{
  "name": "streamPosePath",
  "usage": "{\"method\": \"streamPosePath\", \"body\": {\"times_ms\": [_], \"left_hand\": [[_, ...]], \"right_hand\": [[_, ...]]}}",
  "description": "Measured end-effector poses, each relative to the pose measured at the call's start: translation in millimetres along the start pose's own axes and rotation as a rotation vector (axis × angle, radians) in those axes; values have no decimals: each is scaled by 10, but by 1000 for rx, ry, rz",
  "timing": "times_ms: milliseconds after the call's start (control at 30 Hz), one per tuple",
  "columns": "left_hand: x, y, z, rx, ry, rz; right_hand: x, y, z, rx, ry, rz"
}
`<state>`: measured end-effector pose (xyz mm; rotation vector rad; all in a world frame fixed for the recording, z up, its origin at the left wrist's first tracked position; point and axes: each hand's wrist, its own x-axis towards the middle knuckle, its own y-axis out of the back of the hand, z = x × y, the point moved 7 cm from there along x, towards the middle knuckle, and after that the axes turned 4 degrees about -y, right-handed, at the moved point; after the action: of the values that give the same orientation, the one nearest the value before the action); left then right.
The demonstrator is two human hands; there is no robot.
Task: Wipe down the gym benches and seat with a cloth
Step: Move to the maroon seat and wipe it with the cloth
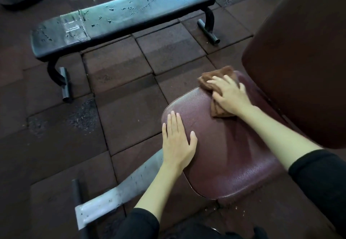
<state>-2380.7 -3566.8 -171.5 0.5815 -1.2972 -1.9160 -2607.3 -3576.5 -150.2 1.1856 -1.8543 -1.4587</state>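
Bench (131,8) stands past the seat (224,154), where left hand (177,141) lies flat and right hand (230,94) presses flat on the cloth (219,74).

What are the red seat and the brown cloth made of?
Seat: probably vinyl or fake leather; its pebbly surface shines. Cloth: soft fuzzy fabric, maybe terry or microfibre; it bunches in folds under the right hand.
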Motion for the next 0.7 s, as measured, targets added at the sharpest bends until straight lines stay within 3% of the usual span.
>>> {"method": "streamPosePath", "body": {"times_ms": [100, 233, 533, 700], "left_hand": [[2, 4, -4, -16, 9, 11], [-1, 10, 8, -17, 7, 17], [6, 11, 15, 55, 6, 13], [32, 46, 17, 62, -5, 4]], "right_hand": [[89, 55, 271, 54, -192, 52], [82, -21, 82, 76, -293, 114], [-342, -283, -607, -61, 117, 25], [-344, -258, -483, -81, 171, 5]]}}
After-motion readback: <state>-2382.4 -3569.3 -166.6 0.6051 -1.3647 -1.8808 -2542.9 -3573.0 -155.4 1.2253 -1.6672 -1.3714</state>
